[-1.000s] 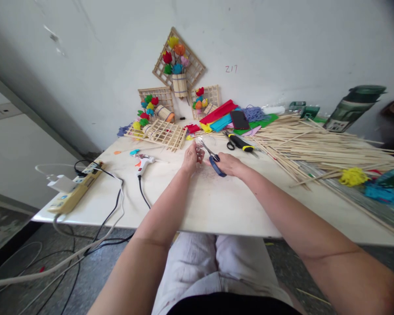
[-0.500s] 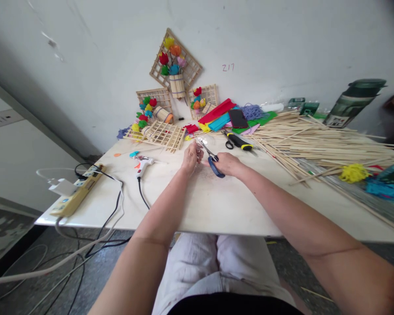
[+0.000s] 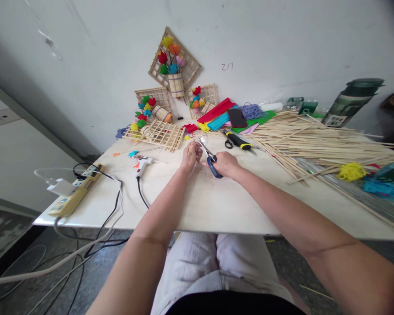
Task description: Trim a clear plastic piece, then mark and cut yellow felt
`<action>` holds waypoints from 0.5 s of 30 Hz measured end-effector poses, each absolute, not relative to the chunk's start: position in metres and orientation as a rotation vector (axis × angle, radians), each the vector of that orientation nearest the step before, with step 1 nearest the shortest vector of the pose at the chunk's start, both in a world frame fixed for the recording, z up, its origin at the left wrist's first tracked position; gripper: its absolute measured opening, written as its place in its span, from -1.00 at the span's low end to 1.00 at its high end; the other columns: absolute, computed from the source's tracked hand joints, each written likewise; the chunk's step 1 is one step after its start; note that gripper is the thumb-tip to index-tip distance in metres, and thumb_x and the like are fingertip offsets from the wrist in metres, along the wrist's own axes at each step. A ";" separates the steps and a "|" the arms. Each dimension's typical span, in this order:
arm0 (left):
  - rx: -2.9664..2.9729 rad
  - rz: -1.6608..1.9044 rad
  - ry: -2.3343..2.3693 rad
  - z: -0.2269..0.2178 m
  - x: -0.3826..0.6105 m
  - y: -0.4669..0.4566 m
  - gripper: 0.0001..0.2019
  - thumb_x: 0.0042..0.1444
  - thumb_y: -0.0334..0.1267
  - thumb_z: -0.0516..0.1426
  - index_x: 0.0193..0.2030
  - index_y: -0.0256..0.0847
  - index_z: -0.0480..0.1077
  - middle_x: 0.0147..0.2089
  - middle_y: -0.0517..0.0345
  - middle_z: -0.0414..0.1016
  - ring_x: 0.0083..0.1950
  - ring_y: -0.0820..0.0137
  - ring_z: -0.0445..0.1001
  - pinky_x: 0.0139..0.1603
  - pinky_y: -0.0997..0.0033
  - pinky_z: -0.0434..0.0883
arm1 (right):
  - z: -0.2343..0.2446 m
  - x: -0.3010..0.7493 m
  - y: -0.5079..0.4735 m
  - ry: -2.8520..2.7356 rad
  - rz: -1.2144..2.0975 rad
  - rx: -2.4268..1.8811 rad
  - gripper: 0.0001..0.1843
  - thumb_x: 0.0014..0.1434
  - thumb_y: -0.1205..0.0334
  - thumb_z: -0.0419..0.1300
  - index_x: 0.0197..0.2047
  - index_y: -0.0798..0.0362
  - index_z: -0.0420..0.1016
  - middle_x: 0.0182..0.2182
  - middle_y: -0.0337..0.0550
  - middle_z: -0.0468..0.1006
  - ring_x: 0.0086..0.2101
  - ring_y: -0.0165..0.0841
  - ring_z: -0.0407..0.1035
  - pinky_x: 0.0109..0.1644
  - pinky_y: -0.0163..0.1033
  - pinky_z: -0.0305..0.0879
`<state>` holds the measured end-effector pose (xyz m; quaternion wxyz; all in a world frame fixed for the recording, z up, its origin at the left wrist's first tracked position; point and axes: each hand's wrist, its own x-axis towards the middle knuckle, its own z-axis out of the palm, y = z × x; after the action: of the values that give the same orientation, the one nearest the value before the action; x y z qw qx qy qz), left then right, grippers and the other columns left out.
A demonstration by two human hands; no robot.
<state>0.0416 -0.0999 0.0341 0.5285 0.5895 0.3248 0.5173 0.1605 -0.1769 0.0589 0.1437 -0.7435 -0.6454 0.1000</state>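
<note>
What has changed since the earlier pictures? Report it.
The head view has shifted slightly, so the topmost flower panel sits a little further left in the picture. Nothing was visibly picked up or released: the right hand still holds the scissors, the left hand close by. The glue gun stayed put.

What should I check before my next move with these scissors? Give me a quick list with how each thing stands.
1. Scissors held in the right grip: ok.
2. Clear plastic held in the left grip: ok.
3. Left grip safely clear of the blades: cannot tell; they look very close.
4. Glue gun set down: ok, lying on the table.
5. Glue gun cord well clear of the left forearm: not ok; in view it runs right up to it.
6. Glue gun cool: cannot tell.
</note>
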 end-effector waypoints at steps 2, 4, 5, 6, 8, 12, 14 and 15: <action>1.396 1.234 0.778 0.034 0.042 -0.099 -0.63 0.19 0.05 -0.10 -0.43 -0.21 0.19 -0.66 0.31 0.15 -0.69 0.58 0.13 -0.70 0.58 0.06 | 0.058 0.160 -0.177 -1.851 0.258 -2.145 -0.34 -0.02 -0.30 0.02 -0.22 0.12 0.54 -0.24 0.10 0.56 -0.17 -0.15 0.43 -0.26 -0.27 0.24; 1.375 1.232 0.786 0.034 0.041 -0.098 -0.63 0.18 0.06 -0.09 -0.42 -0.21 0.19 -0.65 0.31 0.16 -0.69 0.58 0.14 -0.70 0.59 0.07 | 0.057 0.160 -0.177 -1.854 0.224 -2.136 -0.38 0.00 -0.27 0.03 -0.23 0.12 0.55 -0.24 0.09 0.56 -0.17 -0.14 0.43 -0.24 -0.27 0.25; 1.366 1.230 0.786 0.033 0.041 -0.097 -0.63 0.18 0.07 -0.09 -0.42 -0.21 0.19 -0.64 0.31 0.17 -0.69 0.58 0.14 -0.70 0.59 0.07 | 0.056 0.160 -0.177 -1.860 0.211 -2.130 -0.39 0.00 -0.25 0.03 -0.23 0.13 0.55 -0.24 0.10 0.56 -0.17 -0.14 0.43 -0.24 -0.26 0.25; 1.358 1.229 0.783 0.033 0.040 -0.095 -0.63 0.18 0.07 -0.09 -0.43 -0.21 0.18 -0.64 0.30 0.17 -0.68 0.58 0.14 -0.71 0.59 0.07 | 0.056 0.160 -0.177 -1.867 0.199 -2.125 -0.40 0.01 -0.24 0.03 -0.23 0.13 0.55 -0.25 0.10 0.56 -0.18 -0.13 0.43 -0.24 -0.25 0.25; 1.347 1.231 0.774 0.032 0.039 -0.093 -0.63 0.18 0.06 -0.09 -0.43 -0.21 0.18 -0.64 0.30 0.17 -0.68 0.58 0.14 -0.71 0.59 0.08 | 0.055 0.161 -0.177 -1.881 0.179 -2.116 -0.39 0.02 -0.24 0.02 -0.23 0.14 0.55 -0.25 0.11 0.56 -0.17 -0.13 0.43 -0.23 -0.24 0.26; 1.348 1.241 0.787 0.031 0.036 -0.091 -0.63 0.19 0.06 -0.10 -0.42 -0.21 0.20 -0.63 0.29 0.19 -0.69 0.59 0.14 -0.72 0.59 0.08 | 0.052 0.164 -0.175 -1.907 0.169 -2.093 -0.36 0.02 -0.28 0.00 -0.24 0.13 0.55 -0.25 0.11 0.56 -0.18 -0.15 0.43 -0.23 -0.26 0.25; 1.357 1.238 0.784 0.031 0.035 -0.090 -0.62 0.19 0.05 -0.11 -0.42 -0.22 0.22 -0.62 0.28 0.21 -0.69 0.58 0.15 -0.71 0.60 0.09 | 0.052 0.166 -0.174 -1.909 0.171 -2.084 -0.36 0.02 -0.29 -0.01 -0.26 0.12 0.55 -0.26 0.09 0.56 -0.19 -0.16 0.44 -0.24 -0.27 0.25; 1.346 1.238 0.788 0.031 0.035 -0.089 -0.63 0.20 0.04 -0.11 -0.42 -0.22 0.22 -0.62 0.27 0.22 -0.68 0.58 0.17 -0.71 0.60 0.10 | 0.052 0.166 -0.174 -1.909 0.169 -2.083 -0.35 0.02 -0.30 -0.01 -0.26 0.11 0.55 -0.27 0.09 0.57 -0.20 -0.16 0.44 -0.25 -0.27 0.25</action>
<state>0.0346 -0.0894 0.0313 0.5437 0.5673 0.3322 0.5217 0.1659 -0.1740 0.0522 0.1548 -0.7270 -0.6664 0.0591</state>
